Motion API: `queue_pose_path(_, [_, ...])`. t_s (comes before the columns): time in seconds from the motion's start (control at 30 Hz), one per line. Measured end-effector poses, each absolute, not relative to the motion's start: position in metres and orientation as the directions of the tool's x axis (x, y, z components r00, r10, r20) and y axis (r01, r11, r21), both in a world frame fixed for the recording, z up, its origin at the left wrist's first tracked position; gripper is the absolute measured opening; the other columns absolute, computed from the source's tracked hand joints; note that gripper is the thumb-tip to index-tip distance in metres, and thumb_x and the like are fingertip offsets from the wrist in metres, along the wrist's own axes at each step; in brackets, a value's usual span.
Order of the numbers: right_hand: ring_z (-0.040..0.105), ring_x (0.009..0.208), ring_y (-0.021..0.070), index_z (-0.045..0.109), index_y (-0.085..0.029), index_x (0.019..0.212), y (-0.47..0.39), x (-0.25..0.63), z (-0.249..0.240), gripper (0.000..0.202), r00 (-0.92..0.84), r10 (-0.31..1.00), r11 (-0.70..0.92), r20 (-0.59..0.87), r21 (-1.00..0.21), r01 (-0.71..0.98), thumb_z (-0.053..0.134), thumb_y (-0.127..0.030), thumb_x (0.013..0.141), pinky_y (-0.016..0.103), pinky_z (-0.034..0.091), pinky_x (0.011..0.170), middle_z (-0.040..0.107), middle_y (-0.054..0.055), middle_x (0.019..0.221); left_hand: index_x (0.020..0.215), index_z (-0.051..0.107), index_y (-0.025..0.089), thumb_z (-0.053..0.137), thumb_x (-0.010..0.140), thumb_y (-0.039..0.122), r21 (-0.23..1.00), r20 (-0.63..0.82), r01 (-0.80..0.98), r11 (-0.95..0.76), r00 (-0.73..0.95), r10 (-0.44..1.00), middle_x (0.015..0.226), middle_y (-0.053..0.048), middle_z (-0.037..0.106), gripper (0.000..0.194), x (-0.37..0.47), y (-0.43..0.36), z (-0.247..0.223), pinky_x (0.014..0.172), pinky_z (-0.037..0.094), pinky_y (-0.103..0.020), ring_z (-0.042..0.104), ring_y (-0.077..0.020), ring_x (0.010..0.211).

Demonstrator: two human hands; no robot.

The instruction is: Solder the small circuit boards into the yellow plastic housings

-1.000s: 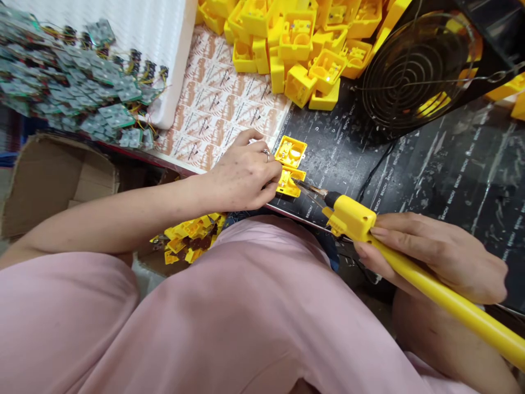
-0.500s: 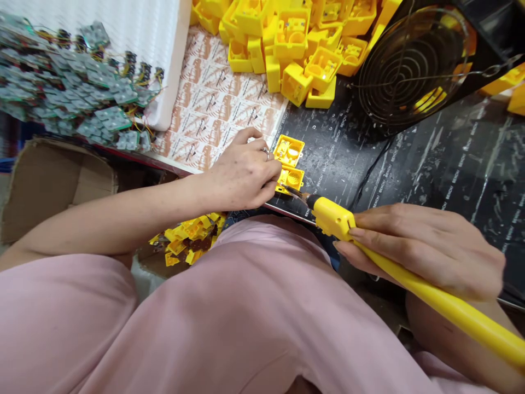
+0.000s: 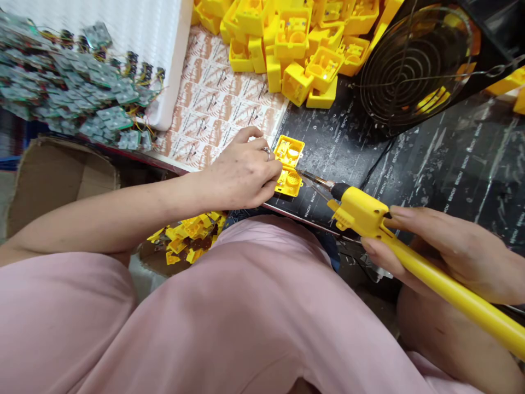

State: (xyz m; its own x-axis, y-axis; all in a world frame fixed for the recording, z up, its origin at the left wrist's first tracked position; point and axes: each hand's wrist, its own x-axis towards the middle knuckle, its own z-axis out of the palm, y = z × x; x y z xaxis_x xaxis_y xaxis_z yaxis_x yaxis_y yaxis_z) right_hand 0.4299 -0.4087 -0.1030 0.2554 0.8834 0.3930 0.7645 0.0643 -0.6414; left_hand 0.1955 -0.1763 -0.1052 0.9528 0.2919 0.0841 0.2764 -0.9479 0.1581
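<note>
Two small yellow plastic housings (image 3: 289, 151) lie one above the other near the bench's front edge, their hollow sides facing up. My left hand (image 3: 246, 169), a ring on one finger, is closed at their left side, fingertips pressed on them; its fingers hide part of both. A yellow soldering iron (image 3: 363, 210) with a pistol-like body and a thin wire guide is gripped by my right hand (image 3: 447, 246). The tip of the iron points left and is close to the right edge of the housings; whether it touches cannot be made out.
A heap of yellow housings (image 3: 295, 44) sits at the back. Right of it stands a black fan (image 3: 410, 71) with a wire guard. Many wired circuit boards (image 3: 82, 82) are piled on a white foam tray (image 3: 172, 65). Below the bench are a cardboard box (image 3: 53, 180) and yellow parts (image 3: 192, 235).
My right hand has drawn the soldering iron to the right, and its tip has moved from the lower housing's front corner to its right side. My left hand and the housings have stayed put.
</note>
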Motion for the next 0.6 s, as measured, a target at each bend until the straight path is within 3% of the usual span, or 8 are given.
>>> queue_pose_path(0.17, [0.076, 0.069, 0.0212, 0.069, -0.034, 0.138, -0.407, 0.435, -0.115, 0.043, 0.103, 0.853, 0.207, 0.512, -0.513, 0.833, 0.065, -0.056, 0.101, 0.033, 0.063, 0.06, 0.082, 0.003, 0.095, 0.079, 0.07, 0.024, 0.046, 0.098, 0.032, 0.191, 0.048, 0.28, -0.941, 0.955, 0.293, 0.073, 0.0, 0.069, 0.031, 0.189, -0.171, -0.101, 0.119, 0.042, -0.053, 0.068, -0.0213, 0.091])
queue_pose_path(0.3, [0.076, 0.067, 0.021, 0.063, -0.032, 0.146, -0.401, 0.428, -0.118, 0.058, 0.082, 0.776, 0.259, 0.626, -0.434, 0.863, 0.081, -0.039, 0.092, 0.031, 0.061, 0.052, 0.081, 0.001, 0.091, 0.092, 0.073, 0.026, 0.049, 0.098, 0.035, 0.297, 0.083, 0.344, -0.891, 0.92, 0.383, 0.087, 0.001, 0.076, 0.027, 0.186, -0.164, -0.105, 0.119, 0.04, -0.053, 0.069, -0.0198, 0.09])
queue_pose_path(0.43, [0.078, 0.074, 0.0227, 0.065, -0.038, 0.143, -0.402, 0.41, -0.116, 0.061, 0.218, 0.779, 0.207, 0.588, -0.569, 0.796, 0.084, -0.023, 0.087, 0.036, 0.066, 0.057, 0.082, 0.001, 0.102, 0.086, 0.072, 0.025, 0.051, 0.095, 0.032, 0.313, 0.098, 0.355, -0.881, 0.911, 0.401, 0.08, 0.001, 0.076, 0.024, 0.194, -0.163, -0.111, 0.119, 0.039, -0.052, 0.068, -0.0189, 0.083])
queue_pose_path(0.5, [0.077, 0.075, 0.0229, 0.065, -0.037, 0.143, -0.401, 0.402, -0.116, 0.064, 0.228, 0.783, 0.236, 0.579, -0.615, 0.752, 0.084, -0.016, 0.086, 0.037, 0.067, 0.059, 0.081, 0.001, 0.096, 0.084, 0.072, 0.024, 0.052, 0.092, 0.03, 0.312, 0.094, 0.35, -0.883, 0.914, 0.395, 0.077, 0.002, 0.075, 0.022, 0.199, -0.164, -0.111, 0.12, 0.038, -0.052, 0.067, -0.0179, 0.079])
queue_pose_path(0.6, [0.076, 0.071, 0.0208, 0.073, -0.032, 0.122, -0.398, 0.398, -0.115, 0.042, 0.202, 0.786, 0.29, 0.584, -0.638, 0.713, 0.083, -0.014, 0.086, 0.033, 0.066, 0.056, 0.078, -0.001, 0.084, 0.081, 0.072, 0.024, 0.053, 0.089, 0.029, 0.289, 0.083, 0.339, -0.895, 0.923, 0.377, 0.075, 0.002, 0.075, 0.021, 0.204, -0.164, -0.109, 0.118, 0.039, -0.051, 0.066, -0.0174, 0.076])
